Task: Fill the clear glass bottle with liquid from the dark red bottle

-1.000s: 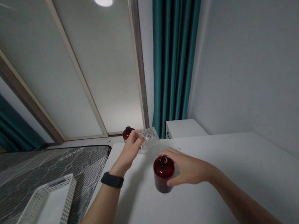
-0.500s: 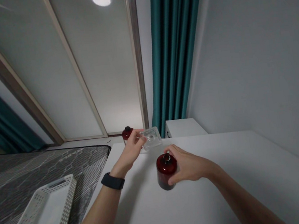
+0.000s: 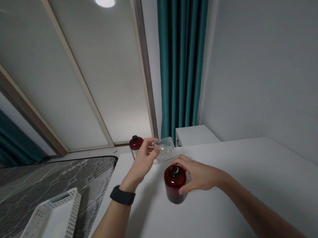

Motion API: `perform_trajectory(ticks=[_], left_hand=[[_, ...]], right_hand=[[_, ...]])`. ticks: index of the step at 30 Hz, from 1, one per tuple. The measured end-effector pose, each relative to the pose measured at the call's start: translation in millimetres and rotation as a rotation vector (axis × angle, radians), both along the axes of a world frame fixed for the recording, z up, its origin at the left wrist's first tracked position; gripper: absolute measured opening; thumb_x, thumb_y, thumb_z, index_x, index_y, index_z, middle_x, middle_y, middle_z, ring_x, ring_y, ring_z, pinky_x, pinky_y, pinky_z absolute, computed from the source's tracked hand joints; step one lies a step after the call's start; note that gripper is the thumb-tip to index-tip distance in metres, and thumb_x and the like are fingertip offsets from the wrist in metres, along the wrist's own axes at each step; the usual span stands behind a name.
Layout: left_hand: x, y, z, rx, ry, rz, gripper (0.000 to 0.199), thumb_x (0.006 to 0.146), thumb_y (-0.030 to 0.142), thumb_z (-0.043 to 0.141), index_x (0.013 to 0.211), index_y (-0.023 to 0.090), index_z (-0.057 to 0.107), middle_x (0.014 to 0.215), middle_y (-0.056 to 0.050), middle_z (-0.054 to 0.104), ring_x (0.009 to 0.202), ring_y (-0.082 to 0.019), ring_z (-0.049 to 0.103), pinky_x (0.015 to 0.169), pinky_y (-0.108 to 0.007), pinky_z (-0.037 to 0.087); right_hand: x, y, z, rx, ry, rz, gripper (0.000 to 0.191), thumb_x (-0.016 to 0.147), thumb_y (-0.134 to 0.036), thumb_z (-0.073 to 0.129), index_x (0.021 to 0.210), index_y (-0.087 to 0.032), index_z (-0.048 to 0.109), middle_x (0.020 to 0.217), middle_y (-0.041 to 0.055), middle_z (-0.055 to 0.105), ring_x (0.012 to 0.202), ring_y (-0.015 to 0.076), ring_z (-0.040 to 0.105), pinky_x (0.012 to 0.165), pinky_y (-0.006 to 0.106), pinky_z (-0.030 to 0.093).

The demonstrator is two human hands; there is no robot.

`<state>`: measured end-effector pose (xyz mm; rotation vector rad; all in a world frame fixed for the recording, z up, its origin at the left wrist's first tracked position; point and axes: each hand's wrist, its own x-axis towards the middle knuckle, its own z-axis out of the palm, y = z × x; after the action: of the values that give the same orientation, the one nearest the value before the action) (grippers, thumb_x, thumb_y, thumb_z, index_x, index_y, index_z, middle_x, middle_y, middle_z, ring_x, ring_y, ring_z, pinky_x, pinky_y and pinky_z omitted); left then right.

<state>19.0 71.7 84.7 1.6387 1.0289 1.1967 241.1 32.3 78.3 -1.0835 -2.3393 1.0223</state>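
Note:
My left hand, with a dark band on the wrist, pinches the edge of a clear, box-shaped container near the table's far edge. The container is see-through and tilted. Just behind that hand stands a dark red bottle with a black top and a pale label, partly hidden by the fingers. Closer to me, my right hand wraps round a second dark red bottle, thumb in front and fingers behind its shoulder. This bottle is upright, with a dark, ring-like neck; its base is at or close to the table.
The white table fills the lower middle. At left, a white perforated basket rests on a grey patterned surface. Beyond the table are a white cabinet, a teal curtain and frosted sliding panels.
My left hand and the clear container have shifted slightly right, and the container's tilt has changed. The bottle at my right hand sits slightly farther left and lower in view.

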Motion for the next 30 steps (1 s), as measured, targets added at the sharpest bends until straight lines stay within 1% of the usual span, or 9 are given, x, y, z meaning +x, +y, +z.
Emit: perform_trajectory(ticks=[4,6,9,11,14,17,20,24,30], left_hand=[[2.3,-2.7,1.9,0.005,0.002,-0.004,0.033,0.082,0.033,0.058,0.114,0.021,0.056,0.102,-0.003,0.058,0.092,-0.020,0.054,0.081,-0.031,0.043],[3.8,-3.7,3.3,0.001,0.000,0.006,0.034,0.081,0.032,0.058,0.113,0.021,0.056,0.103,-0.004,0.058,0.092,-0.020,0.054,0.078,-0.031,0.044],[5.1,-3.6,3.8,-0.006,-0.001,0.014,0.036,0.079,0.031,0.058,0.113,0.021,0.055,0.105,-0.004,0.059,0.091,-0.020,0.055,0.077,-0.031,0.045],[5.1,-2.8,2.5,0.000,-0.004,-0.002,0.036,0.079,0.031,0.058,0.114,0.021,0.055,0.107,-0.005,0.060,0.093,-0.020,0.056,0.079,-0.032,0.047],[4.5,-1.2,-1.3,0.035,-0.010,-0.055,0.037,0.080,0.027,0.060,0.116,0.022,0.055,0.114,-0.006,0.060,0.097,-0.021,0.058,0.082,-0.033,0.049],[4.0,-0.5,-4.7,0.069,0.006,-0.103,0.041,0.080,0.025,0.061,0.120,0.022,0.054,0.118,-0.007,0.058,0.098,-0.021,0.058,0.084,-0.034,0.050],[3.4,-0.9,-6.0,0.108,0.038,-0.142,0.043,0.080,0.024,0.063,0.123,0.022,0.054,0.124,-0.009,0.057,0.103,-0.022,0.058,0.088,-0.037,0.050],[2.3,-2.1,-4.8,0.157,0.086,-0.177,0.046,0.080,0.019,0.063,0.124,0.023,0.054,0.132,-0.010,0.056,0.106,-0.023,0.059,0.096,-0.042,0.048],[1.6,-4.3,-1.7,0.206,0.130,-0.206,0.051,0.078,0.013,0.063,0.127,0.023,0.052,0.134,-0.010,0.055,0.113,-0.024,0.058,0.105,-0.045,0.046]], right_hand=[[8.5,2.1,2.4,-0.020,-0.040,-0.041,0.082,0.063,-0.033,0.089,0.134,-0.023,0.049,0.116,0.0057,0.052,0.110,0.0266,0.054,0.099,0.047,0.046],[16.0,4.6,2.6,-0.013,-0.008,-0.110,0.083,0.069,-0.038,0.084,0.139,-0.021,0.043,0.111,0.0050,0.053,0.103,0.0239,0.055,0.092,0.043,0.048],[22.7,8.8,0.7,0.053,0.083,-0.238,0.062,0.085,-0.043,0.069,0.136,-0.021,0.042,0.106,0.0048,0.055,0.098,0.0213,0.058,0.087,0.040,0.050],[21.1,11.3,-1.4,0.115,0.148,-0.310,0.050,0.091,-0.044,0.059,0.132,-0.021,0.044,0.108,0.0067,0.057,0.101,0.0221,0.059,0.086,0.040,0.050],[12.9,13.6,-4.8,0.209,0.257,-0.365,0.049,0.094,-0.040,0.053,0.139,-0.023,0.040,0.125,0.0116,0.056,0.116,0.0248,0.056,0.091,0.042,0.050],[5.7,13.8,-7.7,0.254,0.303,-0.343,0.056,0.094,-0.035,0.054,0.146,-0.027,0.036,0.143,0.0130,0.050,0.126,0.0257,0.052,0.096,0.044,0.048],[2.5,12.9,-9.7,0.253,0.318,-0.301,0.063,0.093,-0.032,0.055,0.151,-0.029,0.030,0.153,0.0120,0.043,0.131,0.0259,0.050,0.098,0.044,0.047],[-0.2,11.7,-10.7,0.251,0.348,-0.266,0.067,0.092,-0.029,0.057,0.153,-0.031,0.028,0.157,0.0097,0.039,0.136,0.0255,0.046,0.100,0.043,0.047],[-2.6,10.0,-10.3,0.273,0.371,-0.255,0.064,0.092,-0.025,0.057,0.151,-0.031,0.033,0.156,0.0093,0.040,0.137,0.0259,0.045,0.101,0.044,0.048]])
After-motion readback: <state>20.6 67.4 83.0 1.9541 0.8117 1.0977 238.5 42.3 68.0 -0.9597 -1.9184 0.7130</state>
